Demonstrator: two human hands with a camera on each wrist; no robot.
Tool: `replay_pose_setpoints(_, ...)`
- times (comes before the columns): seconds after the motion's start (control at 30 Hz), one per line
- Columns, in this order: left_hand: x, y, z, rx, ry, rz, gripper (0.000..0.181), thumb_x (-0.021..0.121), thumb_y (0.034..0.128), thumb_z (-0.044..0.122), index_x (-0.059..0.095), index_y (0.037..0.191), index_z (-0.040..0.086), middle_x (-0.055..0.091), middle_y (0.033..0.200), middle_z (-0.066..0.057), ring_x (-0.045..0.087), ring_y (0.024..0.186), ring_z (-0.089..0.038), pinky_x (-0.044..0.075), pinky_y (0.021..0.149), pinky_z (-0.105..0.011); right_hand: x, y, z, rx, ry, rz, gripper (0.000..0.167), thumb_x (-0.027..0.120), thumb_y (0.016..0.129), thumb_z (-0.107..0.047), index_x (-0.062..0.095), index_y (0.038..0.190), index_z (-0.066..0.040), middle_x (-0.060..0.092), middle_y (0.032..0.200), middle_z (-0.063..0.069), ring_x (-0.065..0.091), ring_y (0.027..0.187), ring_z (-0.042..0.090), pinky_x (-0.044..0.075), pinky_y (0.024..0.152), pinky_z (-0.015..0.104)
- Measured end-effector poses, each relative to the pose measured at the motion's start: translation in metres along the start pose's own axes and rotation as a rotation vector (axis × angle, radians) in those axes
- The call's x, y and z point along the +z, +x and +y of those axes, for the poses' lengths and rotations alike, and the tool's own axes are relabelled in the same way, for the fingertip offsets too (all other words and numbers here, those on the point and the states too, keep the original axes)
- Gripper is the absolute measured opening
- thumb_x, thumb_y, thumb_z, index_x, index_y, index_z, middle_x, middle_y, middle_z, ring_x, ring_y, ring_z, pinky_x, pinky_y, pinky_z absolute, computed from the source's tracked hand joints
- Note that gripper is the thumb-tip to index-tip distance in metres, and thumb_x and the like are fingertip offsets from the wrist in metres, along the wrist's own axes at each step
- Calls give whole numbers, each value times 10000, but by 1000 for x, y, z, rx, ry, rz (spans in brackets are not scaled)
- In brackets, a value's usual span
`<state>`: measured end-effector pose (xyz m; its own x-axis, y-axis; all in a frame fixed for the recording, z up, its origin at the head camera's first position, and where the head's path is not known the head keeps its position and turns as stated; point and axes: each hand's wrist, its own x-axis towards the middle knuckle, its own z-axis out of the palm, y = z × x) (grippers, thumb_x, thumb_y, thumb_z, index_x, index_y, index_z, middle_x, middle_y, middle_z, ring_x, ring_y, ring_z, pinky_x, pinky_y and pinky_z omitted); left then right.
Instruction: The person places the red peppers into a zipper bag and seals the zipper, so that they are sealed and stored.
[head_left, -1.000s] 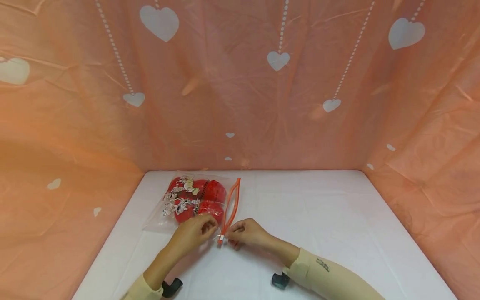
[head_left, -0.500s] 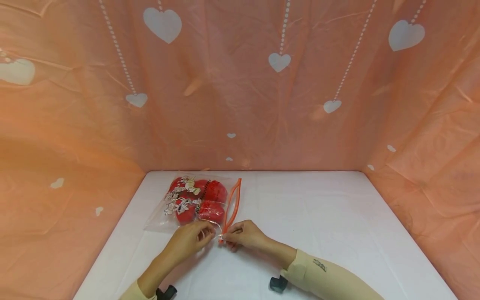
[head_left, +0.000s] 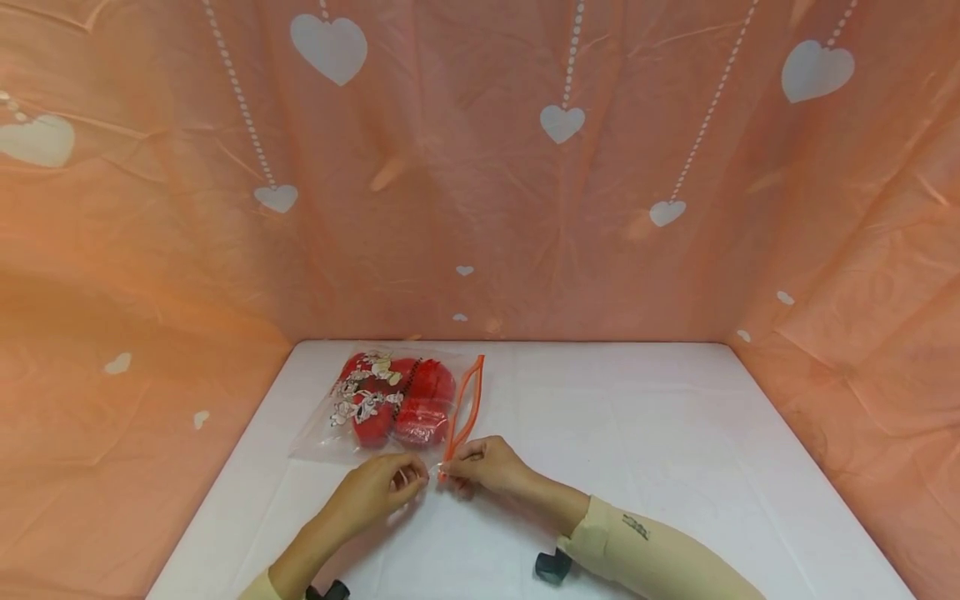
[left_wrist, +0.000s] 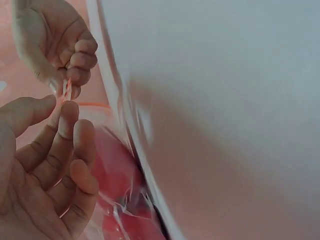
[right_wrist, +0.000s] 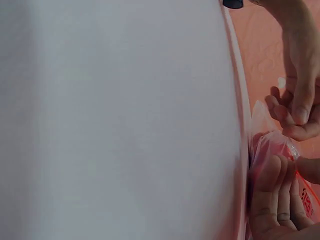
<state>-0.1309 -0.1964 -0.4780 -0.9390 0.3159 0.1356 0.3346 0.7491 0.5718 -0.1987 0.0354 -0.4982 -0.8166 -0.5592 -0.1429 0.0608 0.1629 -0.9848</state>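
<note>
A clear zip bag [head_left: 322, 433] with cartoon prints and red, rounded contents lies flat at the table's back left. Its orange zip strip [head_left: 475, 400] runs along the right side, gaping in a loop and narrowing toward the near end. There my right hand [head_left: 491, 465] pinches the strip's end between thumb and fingers; in the left wrist view the orange tip [left_wrist: 67, 89] shows at its fingertips. Just left of that end is my left hand [head_left: 386, 487], fingers loosely bent. In the right wrist view my left hand [right_wrist: 300, 95] appears apart from the bag.
A white table [head_left: 637, 433] lies under the hands and bag. Behind and beside it hangs an orange curtain [head_left: 510, 233] with white hearts. Dark wrist-worn devices [head_left: 553, 567] show below the forearms.
My left hand has drawn slightly left and toward me, away from the strip's end. My right hand has closed in over the white piece at that end.
</note>
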Motion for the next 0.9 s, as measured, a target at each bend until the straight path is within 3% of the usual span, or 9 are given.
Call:
replay_pose_setpoints(0.37,4,-2,-4,-29,-149,-83,95,759,1009,242,789,1059,167,746,889,141,634,802,-3,534,746,-268,1,4,-10,-2,43,36,156,780,977,-92,766,990,63,776,825,104,694,657,116,573,634,247)
replay_pose_setpoints(0.47,6,-2,-7,-42,-241,-102,175,742,1022,237,780,1131,105,773,934,69,668,826,-57,549,753,-259,1,5,-13,-5,57,43,161,777,978,-87,765,1006,71,775,830,92,694,666,117,584,658,255)
replay_pose_setpoints(0.67,14,0,-9,-140,-547,-123,386,688,1061,217,664,1352,-37,780,1043,-130,734,895,-236,563,646,-280,1,6,-16,-13,63,45,175,762,988,-92,759,1025,79,775,845,99,693,669,111,602,689,270)
replay_pose_setpoints(0.77,19,2,-9,-188,-676,-101,424,667,1072,187,604,1395,-80,761,1120,-193,744,930,-269,591,693,-297,1,6,-17,-19,64,45,171,760,991,-98,760,1023,71,773,835,87,693,667,108,605,688,269)
replay_pose_setpoints(0.9,25,2,-7,-250,-778,-57,425,658,1072,158,578,1390,-113,746,1164,-217,741,913,-251,622,761,-320,1,6,-16,-20,87,39,175,760,997,-101,758,1036,69,773,824,68,703,672,110,618,700,283)
